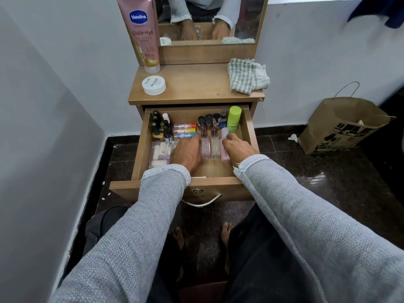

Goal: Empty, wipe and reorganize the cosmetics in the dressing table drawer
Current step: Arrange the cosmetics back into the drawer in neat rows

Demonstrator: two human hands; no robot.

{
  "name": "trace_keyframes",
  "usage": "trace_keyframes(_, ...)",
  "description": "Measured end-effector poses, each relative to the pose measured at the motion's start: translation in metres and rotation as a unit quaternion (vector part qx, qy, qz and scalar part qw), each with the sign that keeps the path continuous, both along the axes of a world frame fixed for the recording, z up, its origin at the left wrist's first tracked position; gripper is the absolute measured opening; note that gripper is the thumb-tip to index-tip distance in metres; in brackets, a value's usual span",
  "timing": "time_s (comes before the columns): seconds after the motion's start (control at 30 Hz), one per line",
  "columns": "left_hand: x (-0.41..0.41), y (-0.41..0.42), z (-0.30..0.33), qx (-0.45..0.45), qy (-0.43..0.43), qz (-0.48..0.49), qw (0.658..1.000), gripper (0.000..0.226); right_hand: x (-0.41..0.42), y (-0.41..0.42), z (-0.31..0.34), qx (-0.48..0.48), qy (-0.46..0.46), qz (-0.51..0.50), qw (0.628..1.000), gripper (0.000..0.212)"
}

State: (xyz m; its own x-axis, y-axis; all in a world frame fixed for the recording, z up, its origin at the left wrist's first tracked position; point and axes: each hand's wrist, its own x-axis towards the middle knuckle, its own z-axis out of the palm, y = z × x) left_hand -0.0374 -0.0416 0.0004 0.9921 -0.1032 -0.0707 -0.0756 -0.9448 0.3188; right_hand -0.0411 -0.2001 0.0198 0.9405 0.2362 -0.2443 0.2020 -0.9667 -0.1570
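The wooden drawer stands pulled out and holds rows of cosmetics. Small dark bottles stand at the back left, beside three lip balm tubes. A clear box of small items lies front left. Two clear perfume bottles lie in the middle, and a green bottle stands at the back right. My left hand rests flat on the drawer floor between the box and the perfumes. My right hand grips a pink bottle lying beside the perfumes.
On the table top stand a pink Vaseline tube, a white round jar and a checked cloth. A mirror rises behind. A brown paper bag stands on the dark floor at the right.
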Motion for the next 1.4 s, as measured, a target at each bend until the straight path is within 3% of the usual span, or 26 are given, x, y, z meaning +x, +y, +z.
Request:
trace_keyframes(0.27, 0.000, 0.001, -0.001, -0.004, -0.001, 0.003, 1.000, 0.035, -0.001, -0.002, -0.002, 0.012, -0.010, 0.001, 1.000, 0.052)
trace_keyframes(0.5, -0.004, 0.001, 0.002, -0.048, -0.007, 0.016, 0.999, 0.037, -0.004, -0.001, 0.002, 0.010, -0.017, 0.014, 1.000, 0.075)
trace_keyframes(0.6, -0.005, 0.002, 0.005, -0.079, -0.018, 0.037, 0.996, 0.028, -0.006, 0.001, 0.007, 0.013, -0.042, 0.030, 0.999, 0.083)
trace_keyframes(0.9, 0.000, 0.037, 0.013, -0.154, -0.058, 0.109, 0.980, 0.036, 0.005, 0.020, 0.014, 0.090, -0.134, 0.030, 0.986, 0.066)
trace_keyframes(1.0, 0.006, 0.054, 0.015, -0.150, -0.076, 0.113, 0.979, 0.032, 0.019, 0.037, 0.019, 0.126, -0.140, 0.014, 0.982, 0.063)
trace_keyframes(1.23, 0.010, 0.073, 0.011, -0.234, -0.098, 0.116, 0.960, 0.018, 0.076, 0.087, 0.054, 0.228, -0.146, -0.018, 0.963, 0.057)
trace_keyframes(1.4, 0.014, 0.068, 0.004, -0.240, -0.086, 0.133, 0.958, 0.017, 0.112, 0.121, 0.076, 0.211, -0.182, -0.028, 0.960, 0.053)
